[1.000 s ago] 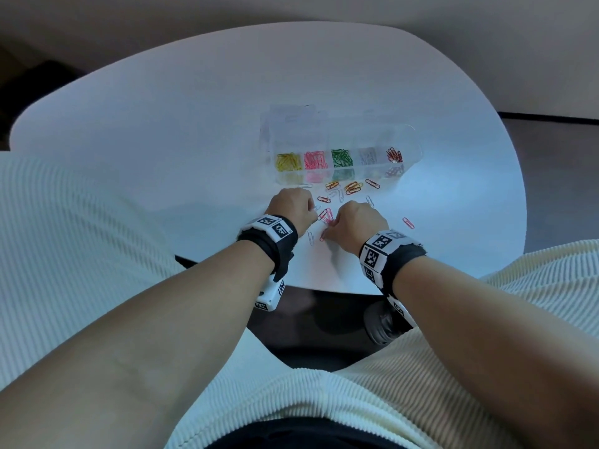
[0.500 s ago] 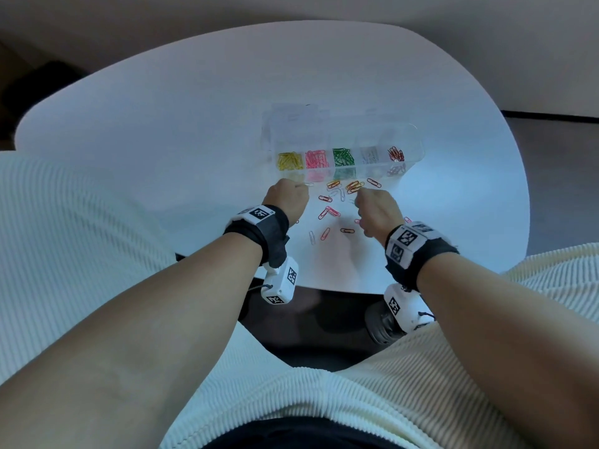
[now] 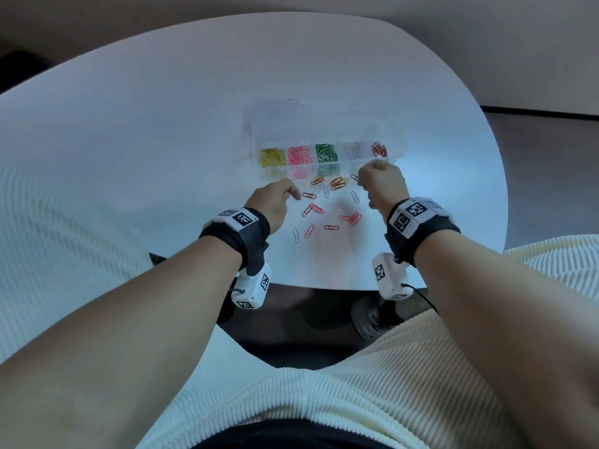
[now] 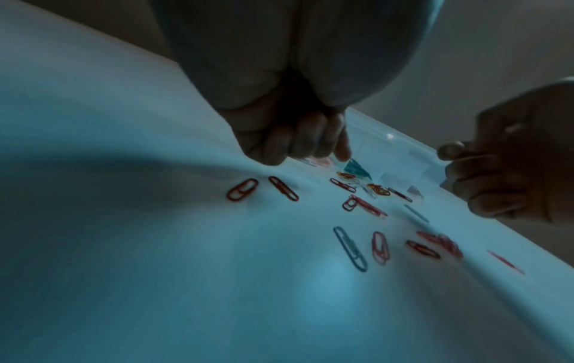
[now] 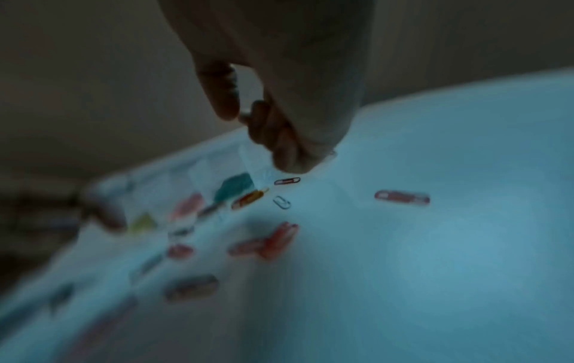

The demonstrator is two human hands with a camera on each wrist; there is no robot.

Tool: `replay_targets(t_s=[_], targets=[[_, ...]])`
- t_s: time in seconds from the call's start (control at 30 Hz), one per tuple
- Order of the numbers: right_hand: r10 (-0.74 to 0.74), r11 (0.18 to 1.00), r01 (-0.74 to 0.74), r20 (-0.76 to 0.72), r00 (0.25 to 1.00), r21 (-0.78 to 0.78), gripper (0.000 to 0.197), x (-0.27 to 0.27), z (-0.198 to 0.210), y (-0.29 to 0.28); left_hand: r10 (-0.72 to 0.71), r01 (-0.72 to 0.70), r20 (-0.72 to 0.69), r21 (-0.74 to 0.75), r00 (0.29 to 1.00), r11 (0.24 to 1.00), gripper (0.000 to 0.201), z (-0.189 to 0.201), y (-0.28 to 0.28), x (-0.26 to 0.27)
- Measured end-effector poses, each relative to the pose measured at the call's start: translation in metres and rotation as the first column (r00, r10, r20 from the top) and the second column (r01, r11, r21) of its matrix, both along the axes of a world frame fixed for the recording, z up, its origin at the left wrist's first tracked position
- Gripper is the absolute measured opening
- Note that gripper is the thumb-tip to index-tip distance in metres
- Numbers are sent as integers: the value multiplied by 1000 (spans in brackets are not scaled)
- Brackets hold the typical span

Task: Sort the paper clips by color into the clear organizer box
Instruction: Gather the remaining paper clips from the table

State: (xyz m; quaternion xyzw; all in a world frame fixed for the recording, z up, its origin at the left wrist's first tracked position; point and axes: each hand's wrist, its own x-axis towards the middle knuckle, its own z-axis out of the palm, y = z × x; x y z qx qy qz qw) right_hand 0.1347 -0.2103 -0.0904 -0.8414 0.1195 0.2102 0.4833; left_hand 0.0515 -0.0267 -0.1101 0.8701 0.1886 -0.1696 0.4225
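R hand (image 3: 382, 184) is raised near the right end of the clear organizer box (image 3: 397, 137), just at its front wall, fingers curled in a fist; the wrist view is too blurred to show if a clip sits between thumb and fingers, so I cannot tell what it holds, if anything. L hand (image 3: 275, 200) is low at the front-left corner of the box, fingers curled, index tip pointing down to the table (image 3: 162, 124); no clip visible in it, but the fingers hide the tips, so also cannot tell.

The box lies near the table centre, lid open to the far side. From left its compartments hold yellow clips (image 3: 271, 157), pink clips (image 3: 299, 155), green clips (image 3: 325, 152), white clips (image 3: 352, 150) and red clips (image 3: 379, 149).

Between the hands and the box front approx a dozen loose clips (image 3: 312, 209) remain: orange ones close to the front wall, pink, red and white ones further toward the near edge.

Step in hand, I judge: the pick-and-drop cycle, most of the sorting done. Next move calls for R hand to go over the matching compartment w/o spilling in the neighbour one, and L hand to pinch one thin flat clip from the smooth surface, probably by sliding a nail under it
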Motion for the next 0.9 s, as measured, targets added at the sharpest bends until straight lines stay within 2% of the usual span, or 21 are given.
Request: replay_targets(t_s=[0.03, 0.07, 0.1, 0.17, 0.27, 0.37, 0.5, 0.7, 0.8, 0.9], targets=[[135, 973, -123, 47, 990, -193, 9, -1, -4, 1, -48, 49, -14, 45, 999, 998, 27, 1, -1, 0], [239, 909, -208, 43, 970, -362, 12, -2, -7, 1, -97, 100, -32, 82, 995, 992, 22, 3, -2, -1], [304, 842, -261, 15, 953, -473, 15, -3, -12, 1, -141, 147, -55, 122, 988, 982, 16, 4, -2, -1], [327, 774, -291, -38, 944, -562, 16, -3, -20, -1, -213, 228, -100, 187, 972, 955, 13, 6, -2, -4], [277, 776, -258, -56, 959, -575, 14, -1, -26, -2, -304, 332, -149, 224, 941, 917, 24, 3, 0, -7], [266, 789, -252, -58, 962, -560, 14, -2, -26, -1, -336, 369, -169, 238, 927, 899, 23, 1, 0, -9], [237, 806, -215, -33, 971, -552, 14, 0, -28, -6, -294, 331, -166, 273, 941, 904, 11, 0, 0, -9], [227, 784, -207, -41, 973, -585, 12, 0, -30, -10, -174, 207, -129, 324, 976, 923, 11, -4, 2, -6], [252, 770, -233, -51, 966, -594, 15, 0, -32, -6, -179, 215, -136, 333, 974, 918, 17, -3, 2, -6], [265, 766, -255, -72, 962, -590, 17, -1, -33, -2, -180, 227, -159, 362, 971, 904, 12, -2, 0, -5]])
